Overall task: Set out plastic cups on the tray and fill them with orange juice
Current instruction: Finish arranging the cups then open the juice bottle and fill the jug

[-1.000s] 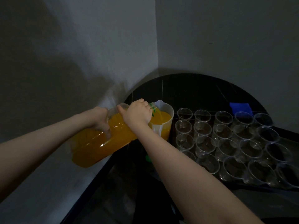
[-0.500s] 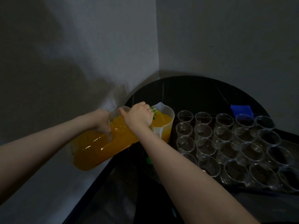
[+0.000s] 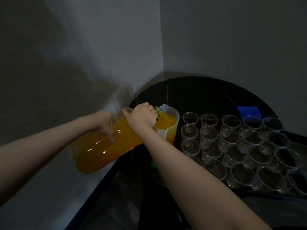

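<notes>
I'm decanting: my left hand grips the juice bottle body, my right hand clamps its neck over the nearly full jug. Empty cups wait at three o'clock; next, I right the bottle.

Two hands and two forearms are seen, both uncovered from frame edge to fingers. Left hand is seen well left of the jug; right hand is seen just left of the jug. Plain bare skin is shown on both forearms, smooth, unmarked as far as can be told in the dim light. Knuckles are made out on the right hand, on the jug side. Nails are too dark to be judged. Some fingertips are hidden against the bottle, left of the jug.
</notes>
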